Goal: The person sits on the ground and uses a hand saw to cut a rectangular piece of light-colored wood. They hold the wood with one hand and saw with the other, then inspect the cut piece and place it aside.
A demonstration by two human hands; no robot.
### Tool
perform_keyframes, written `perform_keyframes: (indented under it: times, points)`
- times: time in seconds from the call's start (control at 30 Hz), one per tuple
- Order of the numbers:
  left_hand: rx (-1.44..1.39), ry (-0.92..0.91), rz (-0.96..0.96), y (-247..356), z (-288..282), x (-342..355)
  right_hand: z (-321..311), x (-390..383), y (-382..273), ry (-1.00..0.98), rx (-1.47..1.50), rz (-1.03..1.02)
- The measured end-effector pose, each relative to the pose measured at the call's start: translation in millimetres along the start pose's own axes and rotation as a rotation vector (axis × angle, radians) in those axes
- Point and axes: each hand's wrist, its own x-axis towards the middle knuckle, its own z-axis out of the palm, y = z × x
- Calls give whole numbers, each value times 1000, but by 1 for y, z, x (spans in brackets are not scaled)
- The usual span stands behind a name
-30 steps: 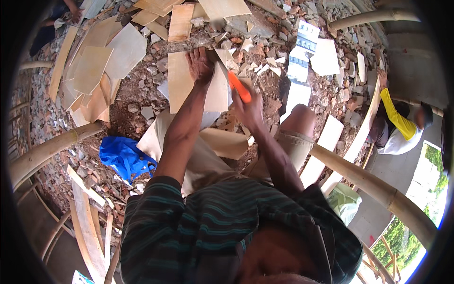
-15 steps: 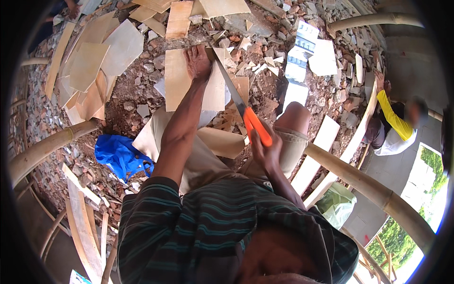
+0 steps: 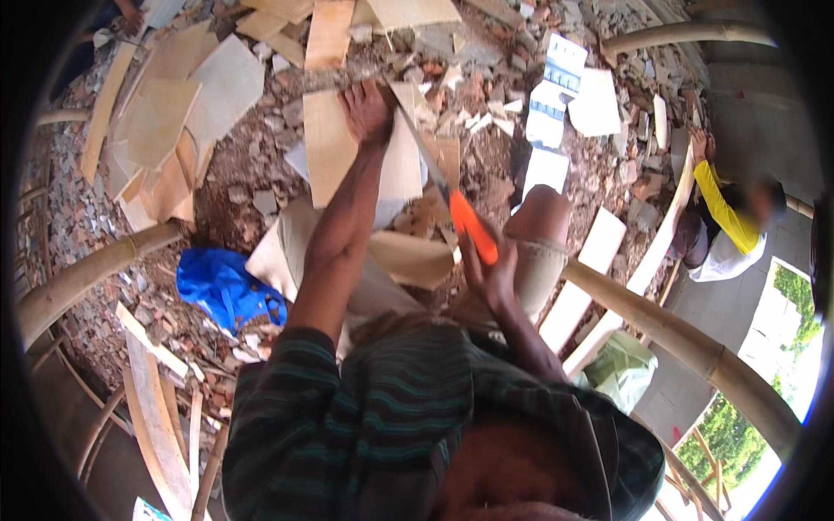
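Note:
A pale plywood piece [image 3: 326, 156] lies in front of me, just beyond my knees. My left hand [image 3: 367, 115] rests flat on its far part, fingers spread over the surface. In my right hand [image 3: 493, 271] is the orange handle of a hand saw [image 3: 473, 227], fingers wrapped round it. The saw's blade slants away to the far left across the plywood, its far end close beside my left thumb. Blade and board meet along a line at the right of my left hand; how deep the cut runs I cannot tell.
Broken brick rubble covers the ground. Stacked plywood offcuts [image 3: 156, 122] lie at the left, near a blue bag [image 3: 228, 286]. Bamboo poles [image 3: 678, 343] cross on both sides. At the right a person in yellow sleeves [image 3: 719, 208] holds a long board [image 3: 665, 252]; another person's hand [image 3: 130, 17] shows far left.
The saw has shifted slightly along its line, with my right hand still round the handle. The plywood's near right corner has moved a little to the right. My left hand stays on the board.

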Motion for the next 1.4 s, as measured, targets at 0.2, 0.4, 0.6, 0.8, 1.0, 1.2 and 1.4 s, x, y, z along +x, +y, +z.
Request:
perform_keyframes:
  times: [0.2, 0.4, 0.6, 0.8, 1.0, 1.2, 1.4]
  points:
    - [37, -118, -24, -8, 6, -8, 14, 35, -1, -64, -34, 5]
    - [-10, -152, -32, -8, 6, -9, -13, 7, -15, 27, -67, 70]
    - [-26, -55, 38, -8, 6, -10, 13, 43, 9, -30, 11, 30]
    - [0, -134, 3, -8, 9, -10, -14, 4, -19, -7, -2, 49]
    - [18, -69, 31, -7, 6, -4, 27, 51, -2, -10, -17, -12]
    - [-37, -99, 6, -8, 8, -9, -1, 2, -4, -33, -69, 103]
    - [29, -118, 35, -11, 8, -8, 21, 42, 13, 19, -37, -37]
